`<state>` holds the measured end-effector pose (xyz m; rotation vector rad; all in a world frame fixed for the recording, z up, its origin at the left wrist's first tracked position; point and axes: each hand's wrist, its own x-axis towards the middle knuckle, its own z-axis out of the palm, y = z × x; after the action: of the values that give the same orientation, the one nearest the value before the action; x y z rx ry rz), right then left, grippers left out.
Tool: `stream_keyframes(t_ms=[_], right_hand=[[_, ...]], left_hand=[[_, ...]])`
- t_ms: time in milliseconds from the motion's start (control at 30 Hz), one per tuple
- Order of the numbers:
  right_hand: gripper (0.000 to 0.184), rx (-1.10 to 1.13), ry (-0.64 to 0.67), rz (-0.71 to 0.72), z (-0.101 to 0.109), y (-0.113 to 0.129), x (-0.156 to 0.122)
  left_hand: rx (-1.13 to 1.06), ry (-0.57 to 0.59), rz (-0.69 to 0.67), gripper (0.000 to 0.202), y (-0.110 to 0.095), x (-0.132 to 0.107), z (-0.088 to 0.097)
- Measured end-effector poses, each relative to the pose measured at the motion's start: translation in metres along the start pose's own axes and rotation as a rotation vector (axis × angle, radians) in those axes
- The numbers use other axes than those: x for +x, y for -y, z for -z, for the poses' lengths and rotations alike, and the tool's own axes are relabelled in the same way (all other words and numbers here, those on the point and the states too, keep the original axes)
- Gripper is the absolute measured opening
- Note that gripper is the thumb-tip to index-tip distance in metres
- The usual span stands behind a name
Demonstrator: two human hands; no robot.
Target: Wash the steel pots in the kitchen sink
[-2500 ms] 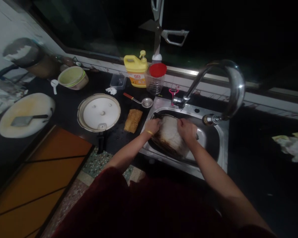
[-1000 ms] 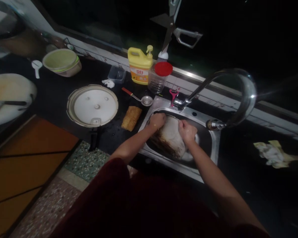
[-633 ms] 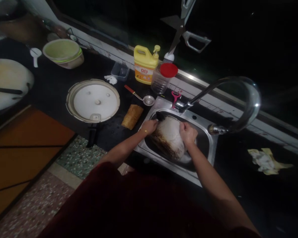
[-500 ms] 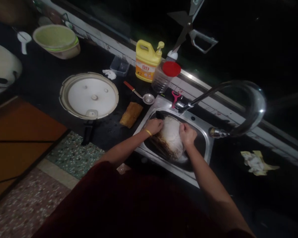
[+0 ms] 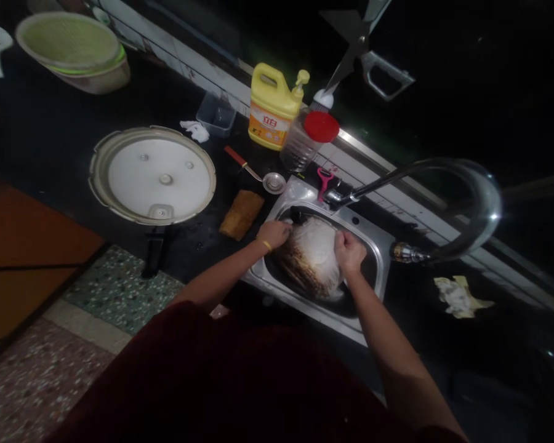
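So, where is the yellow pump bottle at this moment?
In the head view, the yellow pump bottle is above centre, at the back of the counter, between the clear plastic box on its left and the red-lidded jar on its right.

1 metal pot [image 5: 317, 251] lay tilted inside the sink [image 5: 300, 192], its pale outer face turned upward. The upper and right portions looked whitish, smooth and slightly cloudy, with a dull sheen. Brown and black scorch marks streaked the left flank and spread down toward the lower edge, where they were thickest and speckled. 1 short black part [image 5: 297, 214], shaped like a handle, jutted out at the far left, close to the sink's back left corner. The pot's mouth and interior could not be made out.
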<state>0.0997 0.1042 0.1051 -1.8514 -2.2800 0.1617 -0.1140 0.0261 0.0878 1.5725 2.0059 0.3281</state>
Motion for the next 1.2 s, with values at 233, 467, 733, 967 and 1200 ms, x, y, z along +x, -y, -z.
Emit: stream_keyframes(t_ms=[233, 467, 733, 967, 1200], right_hand=[[0.035, 0.003, 0.012, -0.007, 0.002, 0.002, 0.000], [0.034, 0.026, 0.016, -0.026, 0.002, 0.004, 0.000], [0.035, -0.002, 0.031, 0.000, 0.000, 0.001, 0.000], [0.033, 0.011, 0.035, 0.023, -0.001, 0.001, -0.001], [0.036, -0.005, 0.015, 0.020, -0.004, -0.001, -0.001]], left_hand=[[-0.038, -0.053, -0.138, 0.037, -0.024, 0.016, -0.006], [0.031, 0.014, -0.088, 0.035, -0.007, 0.012, 0.005], [0.019, -0.034, -0.106, 0.037, -0.031, 0.021, -0.006], [0.071, 0.032, -0.111, 0.035, -0.017, 0.003, 0.000], [0.064, -0.008, 0.007, 0.034, -0.059, 0.042, 0.007]])
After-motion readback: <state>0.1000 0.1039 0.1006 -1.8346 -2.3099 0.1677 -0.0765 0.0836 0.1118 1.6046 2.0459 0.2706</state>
